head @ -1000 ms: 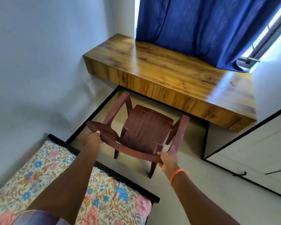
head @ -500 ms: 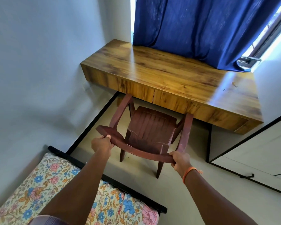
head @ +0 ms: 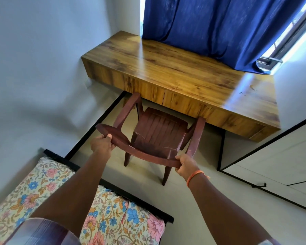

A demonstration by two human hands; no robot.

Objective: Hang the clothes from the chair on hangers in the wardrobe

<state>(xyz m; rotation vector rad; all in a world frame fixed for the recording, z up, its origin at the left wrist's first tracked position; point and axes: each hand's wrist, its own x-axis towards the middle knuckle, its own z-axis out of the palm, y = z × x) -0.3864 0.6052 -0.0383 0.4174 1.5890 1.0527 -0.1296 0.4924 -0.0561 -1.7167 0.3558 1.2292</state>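
A brown plastic armchair (head: 159,131) stands on the pale floor with its front tucked under the wooden desk (head: 184,71). Its seat is bare; no clothes show on it. My left hand (head: 102,144) grips the left end of the curved backrest rail. My right hand (head: 185,165), with an orange band at the wrist, grips the right end of the same rail. The white wardrobe (head: 276,165) with black trim and a small black handle stands at the right, its doors closed.
A bed with a floral sheet (head: 48,195) and a black frame lies at the lower left, close behind the chair. A blue curtain (head: 219,29) hangs over the window above the desk. A white wall runs along the left.
The chair has slid forward toward the desk, its armrest fronts now reaching the desk's edge. Both hands kept their grip on the backrest and moved with it.
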